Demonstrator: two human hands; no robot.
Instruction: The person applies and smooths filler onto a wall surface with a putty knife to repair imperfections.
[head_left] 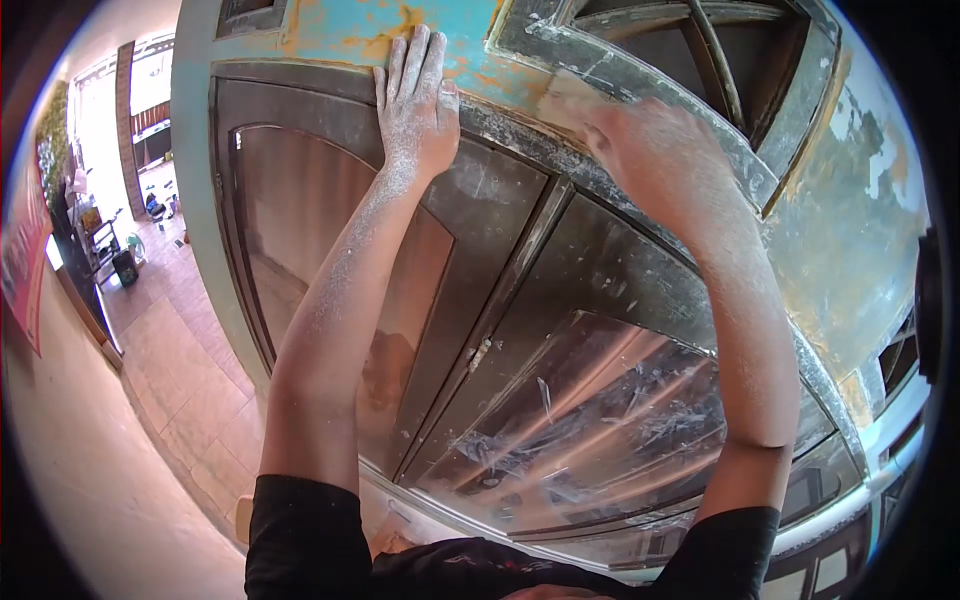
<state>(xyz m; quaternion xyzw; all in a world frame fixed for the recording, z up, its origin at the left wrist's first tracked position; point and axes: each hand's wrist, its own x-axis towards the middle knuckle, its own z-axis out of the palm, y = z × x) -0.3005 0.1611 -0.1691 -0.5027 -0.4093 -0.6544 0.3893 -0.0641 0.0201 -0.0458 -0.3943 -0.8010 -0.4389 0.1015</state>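
The left hand (415, 100), dusted white, presses flat on the peeling teal-painted lintel with orange patches (340, 30), its grip fully open and holding nothing. Further right along that lintel, the right hand (650, 150) is blurred; I cannot tell its grip. Dark metal-framed glass doors (560, 400) stand just below both.

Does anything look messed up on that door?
Yes. The teal paint above the door is worn off in orange patches. White dust coats the left hand and the blurred right hand, and pale streaks mar the glass.
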